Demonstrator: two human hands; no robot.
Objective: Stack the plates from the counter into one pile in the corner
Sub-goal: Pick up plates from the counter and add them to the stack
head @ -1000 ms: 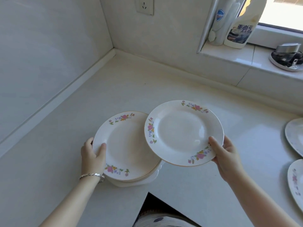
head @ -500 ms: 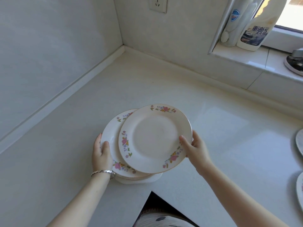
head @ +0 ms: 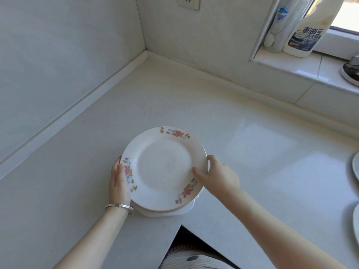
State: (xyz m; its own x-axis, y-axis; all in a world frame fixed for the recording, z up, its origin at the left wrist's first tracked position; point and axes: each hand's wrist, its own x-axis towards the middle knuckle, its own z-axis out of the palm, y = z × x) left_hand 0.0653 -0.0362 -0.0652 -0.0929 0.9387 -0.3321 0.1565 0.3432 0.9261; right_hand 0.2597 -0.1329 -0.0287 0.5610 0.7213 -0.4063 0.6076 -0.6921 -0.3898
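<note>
A white plate with flower sprigs on its rim [head: 165,167] lies on top of a low pile of plates [head: 167,211] near the counter's front edge. My right hand [head: 217,176] grips this top plate at its right rim, thumb on the upper face. My left hand [head: 119,181] holds the pile's left edge, a silver bracelet on the wrist. Two more plates [head: 356,167] [head: 357,220] show only as slivers at the right edge of the view.
The pale counter [head: 136,105] runs back to the wall corner at the upper middle. A window ledge [head: 291,65] at the upper right carries a cleaner bottle [head: 307,30], a second bottle [head: 279,26] and a round metal item [head: 350,71]. A dark gap [head: 186,239] opens at the counter's inner corner.
My right hand carried the flowered plate leftward and set it down squarely over the pile. My left hand kept its hold on the pile's left edge.
</note>
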